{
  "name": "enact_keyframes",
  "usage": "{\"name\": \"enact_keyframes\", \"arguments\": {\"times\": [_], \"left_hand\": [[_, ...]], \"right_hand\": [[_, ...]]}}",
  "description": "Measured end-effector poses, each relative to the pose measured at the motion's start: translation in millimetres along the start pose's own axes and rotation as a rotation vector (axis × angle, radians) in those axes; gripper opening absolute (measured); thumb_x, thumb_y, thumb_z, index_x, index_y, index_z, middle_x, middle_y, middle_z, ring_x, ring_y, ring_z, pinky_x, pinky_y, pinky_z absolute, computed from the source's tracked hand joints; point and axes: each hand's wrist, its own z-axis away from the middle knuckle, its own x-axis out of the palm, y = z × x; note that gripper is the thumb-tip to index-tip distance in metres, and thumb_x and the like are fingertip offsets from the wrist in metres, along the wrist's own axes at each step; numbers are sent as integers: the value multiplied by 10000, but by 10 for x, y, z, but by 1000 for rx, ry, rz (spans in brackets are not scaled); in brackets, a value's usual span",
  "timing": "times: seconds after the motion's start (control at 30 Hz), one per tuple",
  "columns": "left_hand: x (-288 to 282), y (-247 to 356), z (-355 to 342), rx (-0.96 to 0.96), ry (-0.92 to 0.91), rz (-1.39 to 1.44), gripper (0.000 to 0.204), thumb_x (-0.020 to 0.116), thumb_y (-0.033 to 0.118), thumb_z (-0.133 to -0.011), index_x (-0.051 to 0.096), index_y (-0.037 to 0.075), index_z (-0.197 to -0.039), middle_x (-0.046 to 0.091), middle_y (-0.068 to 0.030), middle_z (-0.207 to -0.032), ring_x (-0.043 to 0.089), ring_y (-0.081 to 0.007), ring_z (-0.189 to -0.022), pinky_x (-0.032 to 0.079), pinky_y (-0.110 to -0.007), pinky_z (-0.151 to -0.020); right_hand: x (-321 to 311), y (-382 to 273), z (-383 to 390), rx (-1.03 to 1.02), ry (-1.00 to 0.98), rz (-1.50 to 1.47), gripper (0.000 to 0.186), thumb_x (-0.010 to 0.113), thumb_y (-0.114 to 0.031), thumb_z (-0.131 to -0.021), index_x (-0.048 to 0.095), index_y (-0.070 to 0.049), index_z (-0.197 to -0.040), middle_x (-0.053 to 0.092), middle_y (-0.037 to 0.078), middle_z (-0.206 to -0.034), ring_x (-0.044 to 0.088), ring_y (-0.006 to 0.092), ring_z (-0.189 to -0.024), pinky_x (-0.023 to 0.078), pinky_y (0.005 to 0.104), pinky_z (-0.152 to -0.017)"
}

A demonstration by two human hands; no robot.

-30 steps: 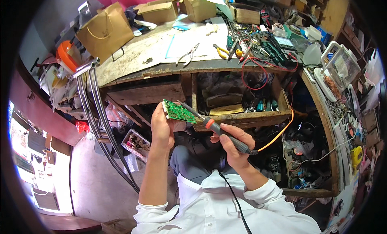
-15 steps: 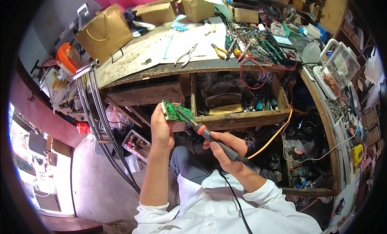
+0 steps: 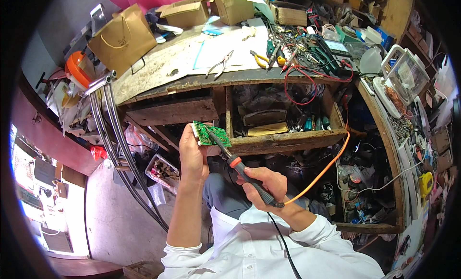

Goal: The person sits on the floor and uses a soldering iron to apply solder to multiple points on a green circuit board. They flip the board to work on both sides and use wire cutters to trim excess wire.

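Note:
A small green circuit board (image 3: 218, 135) is held up in front of the workbench, its left edge gripped by my left hand (image 3: 193, 151). A white strip lies along that edge. My right hand (image 3: 268, 184) wraps round the dark, ribbed handle of a soldering iron (image 3: 245, 172) with an orange-red collar. The iron slants up and left, and its tip overlaps the board's face; whether it touches is too small to tell. An orange cord (image 3: 321, 174) runs from the handle's end up to the right.
An open wooden drawer (image 3: 288, 143) full of parts juts out behind the board. On the bench lie pliers (image 3: 221, 65), yellow-handled cutters (image 3: 260, 59) and tangled red test leads (image 3: 300, 86). Bent metal tubes (image 3: 120, 135) stand at the left. A cluttered lower drawer (image 3: 367, 227) is at the right.
My right hand has moved a little left and down, and the soldering iron stands steeper. The orange cord has shifted with it. My left hand and the board have hardly moved.

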Motion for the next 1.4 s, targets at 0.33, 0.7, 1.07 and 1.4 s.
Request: {"name": "enact_keyframes", "arguments": {"times": [0.33,0.7,1.07,1.4], "left_hand": [[161,-87,67,22,121,148,177,429,114,-1028,594,52,-1010,670,-63,-948,665,-157,-860,569,-326,-790],[142,-84,-81,124,76,-40,162,425,111,-1056,557,42,-992,657,-62,-909,664,-135,-812,563,-291,-751],[124,16,-157,-87,-29,-169,175,433,155,-1033,578,62,-1064,699,-68,-959,709,-163,-849,625,-338,-659],[99,-37,35,-1,-35,-68,272,380,271,-1071,542,54,-1096,649,-165,-1194,699,-274,-972,613,-443,-765]], "right_hand": [[-6,57,45,-68,19,112,390,699,32,-790,598,25,-1167,722,198,-901,752,253,-758,604,314,-651],[-24,128,30,130,27,-138,341,606,67,-884,566,53,-1222,684,192,-997,721,216,-858,607,340,-782],[-70,60,12,246,114,-227,276,612,12,-929,557,45,-1197,707,206,-986,721,216,-862,608,357,-799],[-29,24,106,246,112,-257,308,626,45,-894,589,37,-1199,700,169,-980,716,195,-857,605,326,-768]]}}
